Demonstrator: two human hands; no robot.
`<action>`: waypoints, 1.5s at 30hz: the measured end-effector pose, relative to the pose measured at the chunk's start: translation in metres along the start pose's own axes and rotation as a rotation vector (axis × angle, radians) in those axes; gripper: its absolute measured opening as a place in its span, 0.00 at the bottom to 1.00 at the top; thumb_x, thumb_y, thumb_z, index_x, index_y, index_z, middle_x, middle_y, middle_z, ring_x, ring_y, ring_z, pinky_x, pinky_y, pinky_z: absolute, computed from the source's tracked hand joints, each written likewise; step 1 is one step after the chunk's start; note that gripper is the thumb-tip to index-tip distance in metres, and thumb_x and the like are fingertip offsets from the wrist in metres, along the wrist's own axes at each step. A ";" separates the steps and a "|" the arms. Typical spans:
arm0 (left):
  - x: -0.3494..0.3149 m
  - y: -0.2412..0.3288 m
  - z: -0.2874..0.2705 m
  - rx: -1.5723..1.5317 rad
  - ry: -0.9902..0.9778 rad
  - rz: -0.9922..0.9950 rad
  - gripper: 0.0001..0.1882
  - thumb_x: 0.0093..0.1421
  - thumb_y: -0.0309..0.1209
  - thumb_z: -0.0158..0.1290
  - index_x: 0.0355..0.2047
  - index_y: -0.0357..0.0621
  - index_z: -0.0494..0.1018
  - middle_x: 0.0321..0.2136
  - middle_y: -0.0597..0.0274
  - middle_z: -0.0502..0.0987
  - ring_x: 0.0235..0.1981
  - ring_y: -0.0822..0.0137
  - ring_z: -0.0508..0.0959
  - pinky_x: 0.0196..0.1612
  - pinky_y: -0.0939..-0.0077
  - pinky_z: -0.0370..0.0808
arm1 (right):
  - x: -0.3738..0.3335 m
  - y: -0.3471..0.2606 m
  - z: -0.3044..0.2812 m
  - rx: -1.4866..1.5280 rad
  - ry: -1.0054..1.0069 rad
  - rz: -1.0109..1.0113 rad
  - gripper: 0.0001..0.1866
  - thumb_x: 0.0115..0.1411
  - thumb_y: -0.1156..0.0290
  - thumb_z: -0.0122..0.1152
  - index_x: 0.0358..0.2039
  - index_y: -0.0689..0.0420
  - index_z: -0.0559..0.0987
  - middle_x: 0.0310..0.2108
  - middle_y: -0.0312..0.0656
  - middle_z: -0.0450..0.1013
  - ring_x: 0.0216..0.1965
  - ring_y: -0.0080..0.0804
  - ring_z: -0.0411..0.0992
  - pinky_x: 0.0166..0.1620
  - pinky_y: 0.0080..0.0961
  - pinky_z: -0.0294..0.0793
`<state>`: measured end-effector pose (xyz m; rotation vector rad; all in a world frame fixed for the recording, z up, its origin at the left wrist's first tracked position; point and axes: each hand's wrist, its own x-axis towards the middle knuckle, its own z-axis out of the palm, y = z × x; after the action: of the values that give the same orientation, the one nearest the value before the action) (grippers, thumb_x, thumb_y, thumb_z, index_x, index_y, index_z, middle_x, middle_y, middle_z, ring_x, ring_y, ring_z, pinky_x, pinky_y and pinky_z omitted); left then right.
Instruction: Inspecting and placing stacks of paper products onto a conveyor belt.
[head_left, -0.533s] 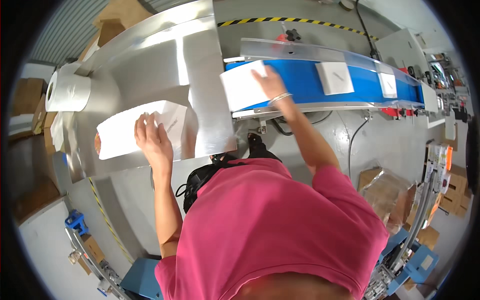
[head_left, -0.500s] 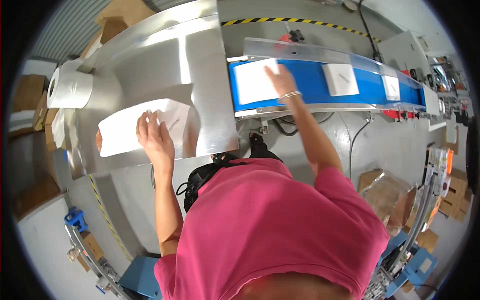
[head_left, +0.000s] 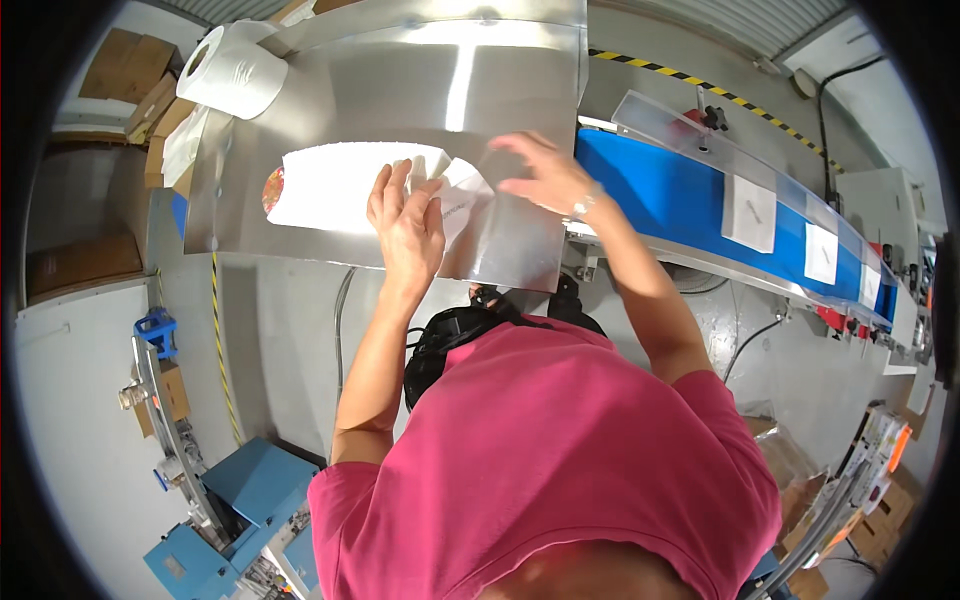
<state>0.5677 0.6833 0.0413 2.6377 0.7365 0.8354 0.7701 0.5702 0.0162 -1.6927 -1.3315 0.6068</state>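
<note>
A row of overlapping flat white packets [head_left: 325, 185] lies on the shiny metal table, fanned out at its right end. My left hand [head_left: 408, 220] rests on that fanned end with fingers spread, pressing on the top packets. A round, colourful reddish piece [head_left: 274, 190] shows at the row's left end. My right hand [head_left: 548, 175] is in the air over the table's right edge, holding nothing, its fingers apart and pointing towards the row. Beyond it on the blue conveyor belt [head_left: 640, 180] lies a white packet [head_left: 750, 213], with two more farther along.
The metal table [head_left: 520, 90] ends beside the conveyor. A clear guard rail [head_left: 690, 135] runs along the belt's far side. At the table's far left stands a big white roll [head_left: 235, 75]. Cardboard boxes [head_left: 128, 65] are stacked past it. A cable [head_left: 342, 330] hangs by the table's front edge.
My right hand has let go of a white packet on the belt and come back left over the table. The packets on the belt have moved right. My view has shifted.
</note>
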 end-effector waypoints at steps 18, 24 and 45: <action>0.007 -0.025 -0.002 -0.039 0.029 -0.085 0.14 0.52 0.20 0.55 0.41 0.41 0.76 0.52 0.49 0.68 0.56 0.46 0.63 0.56 0.55 0.62 | -0.127 0.121 -0.098 -0.743 0.814 0.693 0.23 0.55 0.55 0.60 0.42 0.61 0.73 0.36 0.51 0.73 0.35 0.50 0.71 0.41 0.37 0.71; 0.005 -0.026 -0.007 -0.051 0.001 -0.079 0.14 0.49 0.20 0.56 0.38 0.44 0.78 0.54 0.49 0.67 0.58 0.46 0.61 0.58 0.53 0.58 | -0.047 0.036 -0.049 -0.254 0.311 0.205 0.29 0.49 0.64 0.69 0.51 0.55 0.71 0.51 0.45 0.69 0.52 0.41 0.68 0.53 0.35 0.69; 0.009 -0.043 -0.009 -0.025 0.017 -0.126 0.14 0.53 0.21 0.54 0.42 0.41 0.75 0.52 0.51 0.67 0.56 0.48 0.63 0.57 0.57 0.62 | -0.105 0.119 -0.074 -0.465 0.795 0.672 0.24 0.57 0.52 0.57 0.44 0.60 0.71 0.39 0.55 0.73 0.40 0.53 0.72 0.42 0.38 0.71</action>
<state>0.5520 0.7249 0.0352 2.5352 0.8806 0.8271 0.8583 0.4408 -0.0629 -2.4212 -0.3212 -0.0774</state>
